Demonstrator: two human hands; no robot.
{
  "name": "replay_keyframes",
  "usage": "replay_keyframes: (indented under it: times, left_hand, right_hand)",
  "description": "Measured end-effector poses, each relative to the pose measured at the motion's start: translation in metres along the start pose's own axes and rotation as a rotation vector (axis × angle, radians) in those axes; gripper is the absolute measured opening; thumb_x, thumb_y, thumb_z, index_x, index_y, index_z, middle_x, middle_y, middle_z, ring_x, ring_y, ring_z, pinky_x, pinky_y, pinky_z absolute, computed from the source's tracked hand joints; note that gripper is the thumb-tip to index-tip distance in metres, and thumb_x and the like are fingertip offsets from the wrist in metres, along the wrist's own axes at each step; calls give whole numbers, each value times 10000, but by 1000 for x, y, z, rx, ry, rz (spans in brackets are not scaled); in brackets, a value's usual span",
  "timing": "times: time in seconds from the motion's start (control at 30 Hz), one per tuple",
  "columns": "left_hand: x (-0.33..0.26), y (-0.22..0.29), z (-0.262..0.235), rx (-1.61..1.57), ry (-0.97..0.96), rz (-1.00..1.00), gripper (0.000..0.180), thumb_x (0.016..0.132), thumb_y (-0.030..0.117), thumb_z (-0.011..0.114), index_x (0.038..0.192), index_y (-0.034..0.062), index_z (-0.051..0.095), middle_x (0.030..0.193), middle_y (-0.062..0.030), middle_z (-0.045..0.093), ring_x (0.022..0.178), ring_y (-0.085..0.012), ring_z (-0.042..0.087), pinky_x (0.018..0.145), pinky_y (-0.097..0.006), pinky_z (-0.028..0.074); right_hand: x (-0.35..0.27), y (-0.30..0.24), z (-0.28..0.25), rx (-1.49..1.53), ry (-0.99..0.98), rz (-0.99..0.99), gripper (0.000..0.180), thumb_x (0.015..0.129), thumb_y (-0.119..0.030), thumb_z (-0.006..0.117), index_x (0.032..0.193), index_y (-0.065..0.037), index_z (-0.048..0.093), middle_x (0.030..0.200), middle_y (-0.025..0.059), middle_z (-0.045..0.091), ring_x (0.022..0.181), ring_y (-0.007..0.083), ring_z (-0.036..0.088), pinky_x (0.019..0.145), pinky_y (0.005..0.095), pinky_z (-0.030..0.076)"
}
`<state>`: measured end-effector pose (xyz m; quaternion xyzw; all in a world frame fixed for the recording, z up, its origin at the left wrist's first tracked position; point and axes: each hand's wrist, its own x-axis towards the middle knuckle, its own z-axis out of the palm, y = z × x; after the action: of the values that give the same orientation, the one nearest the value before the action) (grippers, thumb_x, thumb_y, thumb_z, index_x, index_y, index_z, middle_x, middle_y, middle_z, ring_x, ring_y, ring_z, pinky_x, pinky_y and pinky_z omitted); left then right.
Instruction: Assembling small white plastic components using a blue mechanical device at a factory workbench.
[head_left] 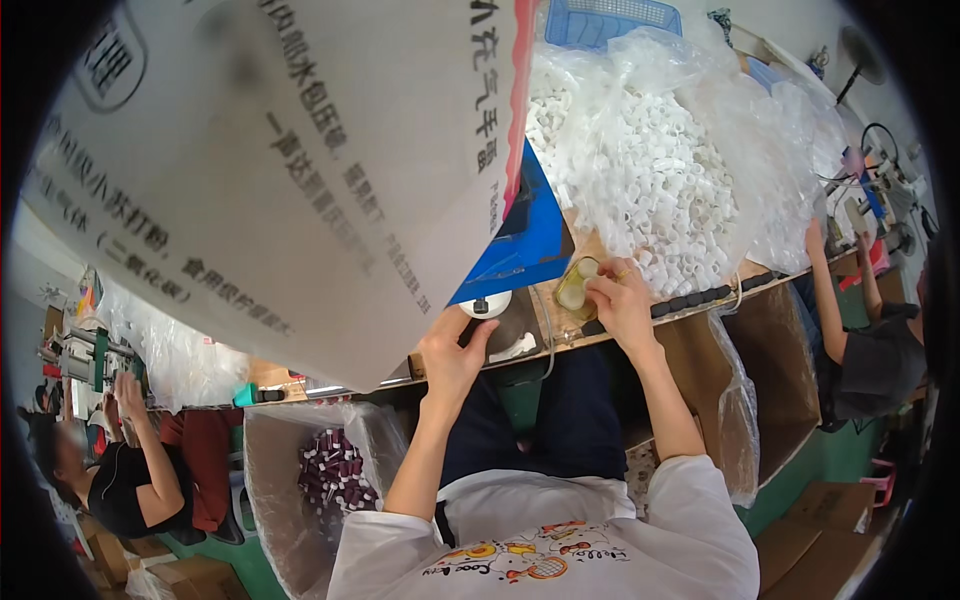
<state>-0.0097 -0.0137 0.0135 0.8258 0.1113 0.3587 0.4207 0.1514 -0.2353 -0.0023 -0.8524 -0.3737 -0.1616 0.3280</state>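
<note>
At the table edge, my left hand (455,345) is bent at a white round part (487,304) below a blue machine body (530,235). Its thumb and fingers are drawn together, and anything between them is too small to make out. My right hand (622,300) has its fingertips down at a shallow yellowish dish (575,288) with pale round pieces in it. Those fingers are bunched, and what they pinch is hidden. Behind that hand, a big heap of small white plastic tube-like pieces (670,170) lies on clear plastic sheeting.
A large printed paper sheet (300,200) hangs close and covers the upper left. A plastic-lined box (275,480) holds dark purple and white pieces (335,470). Cardboard boxes (770,350) stand below right. Co-workers sit at left (140,480) and right (880,360). A blue basket (615,20) stands behind.
</note>
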Motion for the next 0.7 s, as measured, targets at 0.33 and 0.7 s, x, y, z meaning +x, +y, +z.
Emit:
replay_keyframes:
  times: [0.33,0.7]
  left_hand:
    - [-6,13,11,152,162,-124,256,718,138,872,887,2,738,811,-106,733,740,-255,696,685,-352,521]
    - [6,24,5,219,49,-54,226,701,38,785,926,26,766,899,-166,704,862,-380,634,794,-465,487]
  right_hand:
    - [-3,-27,11,153,150,60,159,706,38,751,847,-34,741,958,122,662,949,314,624,818,396,493]
    - [35,-117,43,519,183,-212,204,736,45,675,928,-10,714,903,85,695,820,280,657,725,384,515]
